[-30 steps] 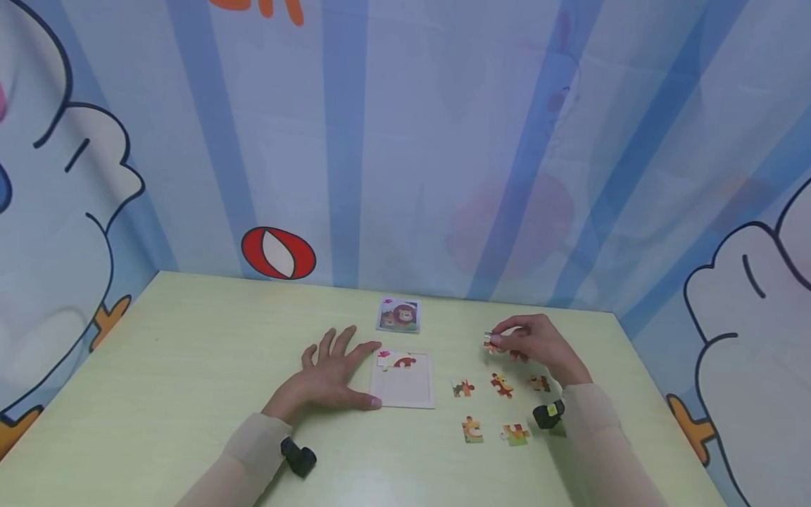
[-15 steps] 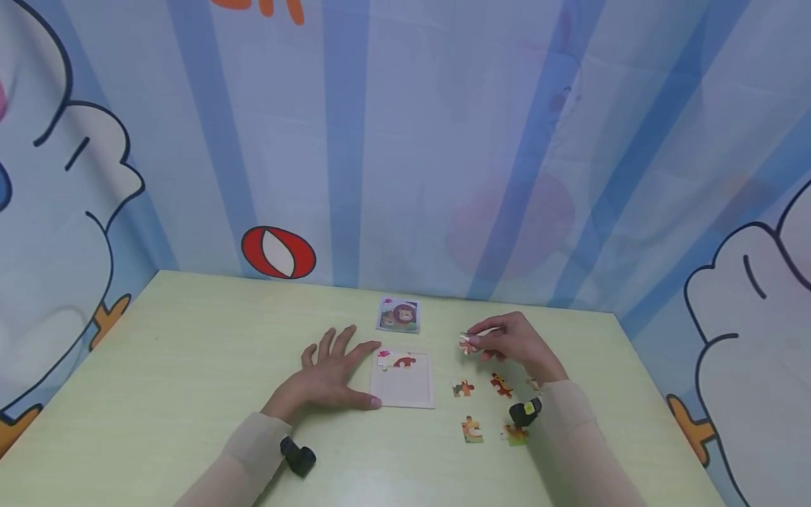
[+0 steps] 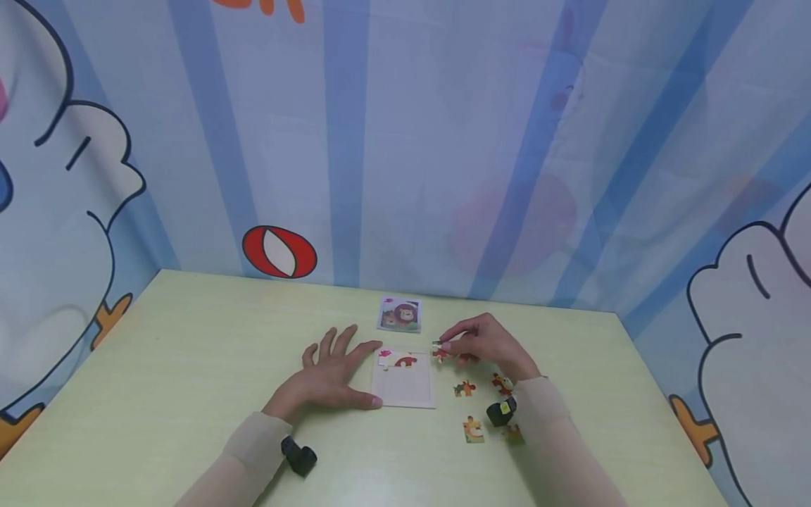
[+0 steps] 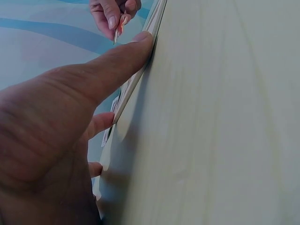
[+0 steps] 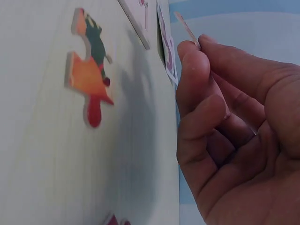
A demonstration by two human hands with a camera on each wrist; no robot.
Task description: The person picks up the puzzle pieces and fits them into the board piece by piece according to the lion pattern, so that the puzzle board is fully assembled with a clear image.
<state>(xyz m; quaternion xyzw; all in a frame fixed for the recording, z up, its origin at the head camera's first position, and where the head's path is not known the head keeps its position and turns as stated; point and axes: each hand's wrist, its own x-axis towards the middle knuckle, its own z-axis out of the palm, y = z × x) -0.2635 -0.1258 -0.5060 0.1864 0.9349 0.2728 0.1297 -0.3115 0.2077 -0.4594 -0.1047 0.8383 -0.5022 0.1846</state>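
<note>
A white square puzzle tray (image 3: 405, 391) lies on the table, with joined pieces (image 3: 403, 361) along its far left side. My left hand (image 3: 328, 382) is spread at its left edge. The thumb (image 4: 138, 43) and index finger touch the tray's rim in the left wrist view. Between thumb and index finger, my right hand (image 3: 493, 346) pinches a puzzle piece (image 3: 439, 354) by the tray's far right corner. That piece (image 5: 186, 29) appears almost edge-on in the right wrist view, raised off the table.
Behind the tray lies a lion picture card (image 3: 400, 316). Loose puzzle pieces rest right of the tray: one orange and green (image 3: 464, 389), one nearer (image 3: 472, 429), others (image 3: 502, 383) partly hidden by the right wrist. A patterned curtain (image 3: 405, 155) hangs behind the table.
My right hand has moved left with the pinched puzzle piece, from over the far right of the loose pieces to the tray's corner. The left hand stays at the tray.
</note>
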